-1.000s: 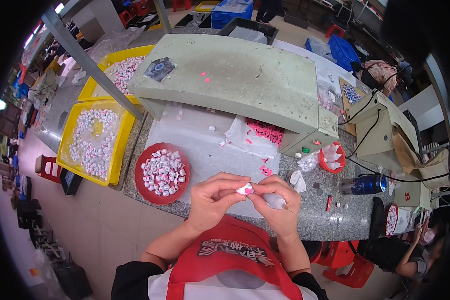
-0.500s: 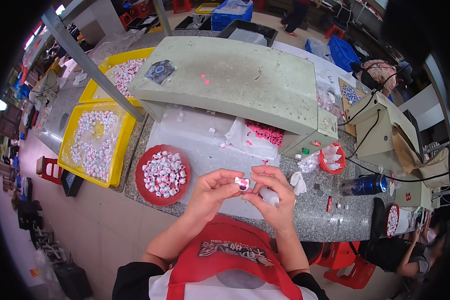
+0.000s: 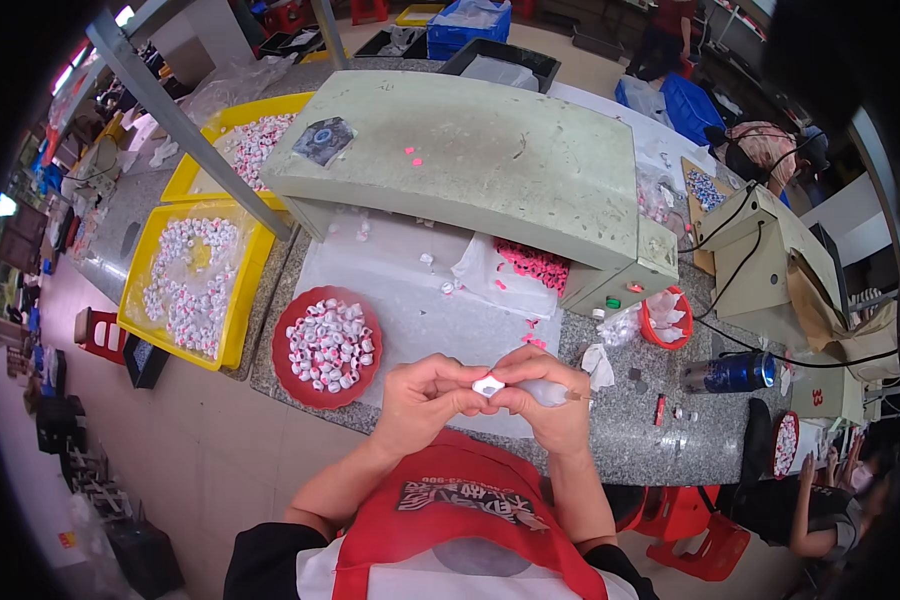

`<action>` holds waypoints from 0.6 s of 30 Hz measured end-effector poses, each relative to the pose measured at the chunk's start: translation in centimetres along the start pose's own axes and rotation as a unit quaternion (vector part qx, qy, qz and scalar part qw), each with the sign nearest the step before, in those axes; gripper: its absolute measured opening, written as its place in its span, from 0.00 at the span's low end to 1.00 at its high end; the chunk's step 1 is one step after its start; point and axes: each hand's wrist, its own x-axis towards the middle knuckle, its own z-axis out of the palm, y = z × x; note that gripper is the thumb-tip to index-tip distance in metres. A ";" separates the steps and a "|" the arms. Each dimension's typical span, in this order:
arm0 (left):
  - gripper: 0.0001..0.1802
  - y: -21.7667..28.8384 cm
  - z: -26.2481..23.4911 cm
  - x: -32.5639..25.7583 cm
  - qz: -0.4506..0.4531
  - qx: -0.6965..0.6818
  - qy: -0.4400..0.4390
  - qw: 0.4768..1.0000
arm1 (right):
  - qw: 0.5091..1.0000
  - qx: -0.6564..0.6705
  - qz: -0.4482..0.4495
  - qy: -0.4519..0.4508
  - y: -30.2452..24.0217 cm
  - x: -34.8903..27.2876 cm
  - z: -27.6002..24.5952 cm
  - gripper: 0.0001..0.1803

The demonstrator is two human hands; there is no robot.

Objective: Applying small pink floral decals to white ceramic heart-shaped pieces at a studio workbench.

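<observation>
While I watch, the left hand point(image 3: 417, 398) and the right hand point(image 3: 558, 398) pinch a small white piece point(image 3: 488, 386) between their fingers point(image 3: 458, 401), near the front of the tabletop point(image 3: 660, 445). The right hand also grips a clear bottle point(image 3: 546, 392) with a thin tip. To their left, a red bowl point(image 3: 315, 397) brims with similar pieces point(image 3: 330, 345).

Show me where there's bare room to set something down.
White sheet between red bowl and pink pieces; granite counter between right hand and red stick. Crowded: around the red basket, beside clear plastic and white tissue.
</observation>
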 end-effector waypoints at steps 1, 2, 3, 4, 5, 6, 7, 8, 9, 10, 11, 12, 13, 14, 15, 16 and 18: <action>0.11 -0.1 0.1 -0.1 -0.012 -0.006 0.004 1.000 | 0.998 0.055 0.034 0.012 0.0 -0.1 0.1 0.10; 0.12 -0.1 0.1 -0.1 -0.023 -0.012 0.008 1.000 | 0.998 0.055 0.034 0.011 0.1 -0.2 0.2 0.10; 0.12 -0.1 0.1 0.0 -0.023 -0.012 0.008 1.000 | 0.994 0.087 0.054 0.023 0.3 -0.3 0.2 0.11; 0.12 0.0 0.0 0.0 -0.025 -0.016 0.007 1.000 | 0.989 0.120 0.074 0.035 0.4 -0.3 0.3 0.11; 0.13 0.0 -0.1 0.1 -0.026 -0.020 0.006 0.999 | 0.989 0.119 0.075 0.035 0.4 -0.3 0.2 0.11; 0.13 0.2 0.0 0.2 -0.027 -0.021 0.007 0.999 | 0.990 0.111 0.085 0.034 0.4 -0.2 0.2 0.11; 0.12 0.7 0.2 0.4 -0.036 -0.021 0.018 0.999 | 0.990 0.102 0.093 0.034 0.4 -0.1 0.2 0.11; 0.12 0.9 0.2 0.5 -0.045 -0.022 0.029 0.998 | 0.990 0.102 0.094 0.034 0.4 0.1 0.2 0.11; 0.12 0.7 0.1 0.5 -0.045 -0.023 0.030 0.998 | 0.991 0.080 0.101 0.024 0.4 0.3 0.3 0.10; 0.12 0.4 -0.1 0.4 -0.042 -0.007 0.040 0.998 | 0.992 0.056 0.108 0.014 0.4 0.5 0.4 0.09; 0.11 0.0 -0.3 0.3 -0.039 0.008 0.050 0.998 | 0.992 0.055 0.109 0.012 0.7 0.6 0.5 0.09; 0.11 -0.3 -0.5 0.3 -0.039 0.006 0.053 0.998 | 0.991 0.071 0.115 0.012 1.3 0.8 0.6 0.08; 0.11 -0.7 -0.8 0.2 -0.045 0.001 0.070 0.997 | 0.989 0.087 0.121 0.012 2.0 0.9 0.7 0.07; 0.10 -1.1 -1.1 0.2 -0.052 -0.004 0.087 0.995 | 0.988 0.087 0.124 0.010 2.8 1.1 0.8 0.07; 0.10 -1.7 -1.7 0.2 -0.053 -0.005 0.091 0.994 | 0.985 0.082 0.147 0.019 3.7 1.2 1.0 0.07; 0.10 -2.7 -2.6 0.2 -0.083 -0.007 0.114 0.990 | 0.982 0.077 0.171 0.029 5.1 1.4 1.3 0.07; 0.10 -4.9 -4.5 0.0 -0.113 -0.010 0.138 0.984 | 0.975 0.067 0.206 0.049 8.6 1.2 2.0 0.06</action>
